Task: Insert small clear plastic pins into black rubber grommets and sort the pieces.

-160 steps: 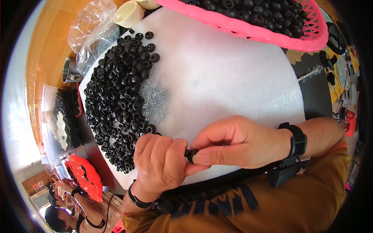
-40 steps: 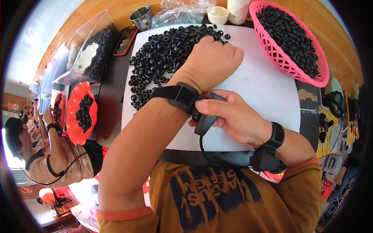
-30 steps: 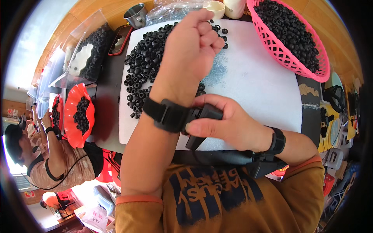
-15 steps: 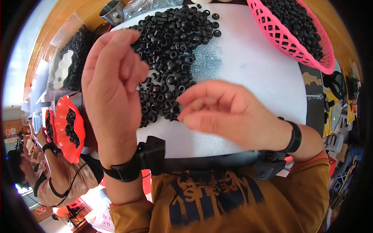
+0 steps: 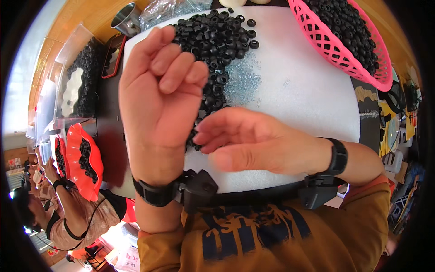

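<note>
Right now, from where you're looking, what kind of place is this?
Probably a small workshop for handwork. A heap of small black hollow parts lies on a white pad, a pink lattice basket holds many more, and another person is near a red scalloped bowl.

This appears to be a small workshop: many small black parts (image 5: 213, 38) are heaped toward the table's (image 5: 110, 131) far left corner, a pink basket (image 5: 318, 44) at the far right corner holds more, and beyond the left edge another person (image 5: 88, 215) is beside a red dish (image 5: 95, 158).
</note>
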Tool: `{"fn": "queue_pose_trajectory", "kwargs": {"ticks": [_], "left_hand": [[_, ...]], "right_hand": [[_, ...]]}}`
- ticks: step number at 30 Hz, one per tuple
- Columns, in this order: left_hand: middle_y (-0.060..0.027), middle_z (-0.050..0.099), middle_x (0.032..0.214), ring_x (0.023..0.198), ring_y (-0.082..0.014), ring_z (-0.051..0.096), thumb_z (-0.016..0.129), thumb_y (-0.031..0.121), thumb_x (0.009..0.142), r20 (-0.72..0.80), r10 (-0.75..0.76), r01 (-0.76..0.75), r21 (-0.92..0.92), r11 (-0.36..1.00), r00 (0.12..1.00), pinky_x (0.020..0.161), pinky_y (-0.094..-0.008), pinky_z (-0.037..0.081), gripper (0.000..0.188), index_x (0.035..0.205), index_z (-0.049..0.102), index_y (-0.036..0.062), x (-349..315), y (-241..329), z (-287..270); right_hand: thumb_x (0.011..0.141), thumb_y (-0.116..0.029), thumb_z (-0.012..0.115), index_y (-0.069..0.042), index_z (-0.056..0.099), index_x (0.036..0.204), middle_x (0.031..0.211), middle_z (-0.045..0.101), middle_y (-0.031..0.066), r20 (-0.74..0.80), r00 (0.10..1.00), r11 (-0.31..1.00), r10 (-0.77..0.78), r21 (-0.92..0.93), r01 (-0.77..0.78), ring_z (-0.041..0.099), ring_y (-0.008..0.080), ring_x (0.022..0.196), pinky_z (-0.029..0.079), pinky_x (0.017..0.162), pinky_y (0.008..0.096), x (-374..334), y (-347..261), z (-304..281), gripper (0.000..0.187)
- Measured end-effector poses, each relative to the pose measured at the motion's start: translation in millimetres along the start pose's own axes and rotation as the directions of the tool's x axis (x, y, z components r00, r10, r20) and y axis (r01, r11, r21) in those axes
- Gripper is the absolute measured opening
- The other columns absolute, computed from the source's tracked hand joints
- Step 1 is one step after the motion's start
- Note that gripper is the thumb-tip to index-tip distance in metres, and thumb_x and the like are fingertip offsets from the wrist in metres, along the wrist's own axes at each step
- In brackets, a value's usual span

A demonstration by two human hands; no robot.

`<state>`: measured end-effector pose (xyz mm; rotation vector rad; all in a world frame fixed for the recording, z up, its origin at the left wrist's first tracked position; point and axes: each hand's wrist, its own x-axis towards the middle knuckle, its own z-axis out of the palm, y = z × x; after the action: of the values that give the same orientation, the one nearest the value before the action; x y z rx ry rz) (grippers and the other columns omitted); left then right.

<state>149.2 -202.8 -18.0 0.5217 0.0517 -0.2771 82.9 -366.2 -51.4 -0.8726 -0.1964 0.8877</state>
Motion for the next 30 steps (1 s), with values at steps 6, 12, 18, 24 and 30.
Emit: {"fn": "queue_pose_trajectory", "kwargs": {"ticks": [6, 12, 18, 24, 30], "left_hand": [[0.006, 0.032, 0.054, 0.044, -0.0065, 0.031, 0.049, 0.008, 0.093, 0.035, -0.087, 0.092, -0.149, 0.985, 0.996, 0.055, -0.0246, 0.031, 0.008, 0.093, 0.05, 0.0007, 16.0, -27.6, 22.7], [0.0055, 0.03, 0.056, 0.045, -0.0079, 0.03, 0.051, 0.01, 0.091, -0.087, 0.127, -0.117, 0.116, 0.986, 0.988, 0.055, -0.0259, 0.031, 0.009, 0.094, 0.052, 0.0011, 29.1, -55.8, 30.4], [0.0077, 0.053, 0.066, 0.056, 0.0022, 0.041, 0.061, 0.011, 0.089, 0.55, 0.569, -0.687, 0.726, 0.037, 0.612, 0.048, -0.0134, 0.03, 0.01, 0.086, 0.061, 0.002, 39.4, -77.2, 25.3], [-0.0012, 0.056, 0.067, 0.058, -0.0082, 0.049, 0.06, 0.011, 0.087, 0.595, 0.459, -0.644, 0.763, -0.064, 0.66, 0.053, -0.0232, 0.038, 0.009, 0.09, 0.063, 0.0036, 23.3, -72.8, 33.9], [0.0065, 0.05, 0.064, 0.052, 0.0003, 0.039, 0.062, 0.008, 0.087, 0.219, 0.489, -0.458, 0.769, 0.447, 0.845, 0.045, -0.0159, 0.029, 0.006, 0.085, 0.061, 0.0029, -21.7, -37.9, 27.5]], "right_hand": [[0.078, -0.041, 0.074, 0.003, 0.037, 0.132, 0.123, 0.048, 0.0078, 0.174, 0.984, 0.973, 0.025, 0.223, -0.064, 0.045, 0.0146, 0.115, 0.035, 0.101, 0.0297, 10.9, 9.6, 10.1, 0.079], [0.08, -0.031, 0.073, -0.003, 0.042, 0.13, 0.118, 0.053, 0.0024, 0.196, 0.979, 0.903, 0.048, 0.411, -0.126, 0.048, 0.0108, 0.11, 0.038, 0.096, 0.0287, -0.5, 17.6, 19.0, 0.065], [0.078, -0.011, 0.061, -0.008, 0.047, 0.122, 0.107, 0.056, 0.0002, 0.091, 0.993, 0.854, 0.075, 0.508, -0.111, 0.051, 0.0097, 0.1, 0.042, 0.09, 0.028, -8.1, 19.6, 13.3, 0.046], [0.079, -0.011, 0.059, -0.006, 0.047, 0.121, 0.104, 0.056, 0.0008, 0.177, 0.984, 0.856, 0.019, 0.505, -0.107, 0.052, 0.0086, 0.092, 0.042, 0.087, 0.0268, -9.2, 25.4, 11.0, 0.043], [0.085, -0.016, 0.052, 0.001, 0.047, 0.126, 0.121, 0.056, 0.0122, 0.027, 0.972, 0.94, -0.235, 0.259, 0.221, 0.052, 0.0214, 0.112, 0.039, 0.098, 0.0349, -6.2, 9.3, 1.1, 0.045]]}}
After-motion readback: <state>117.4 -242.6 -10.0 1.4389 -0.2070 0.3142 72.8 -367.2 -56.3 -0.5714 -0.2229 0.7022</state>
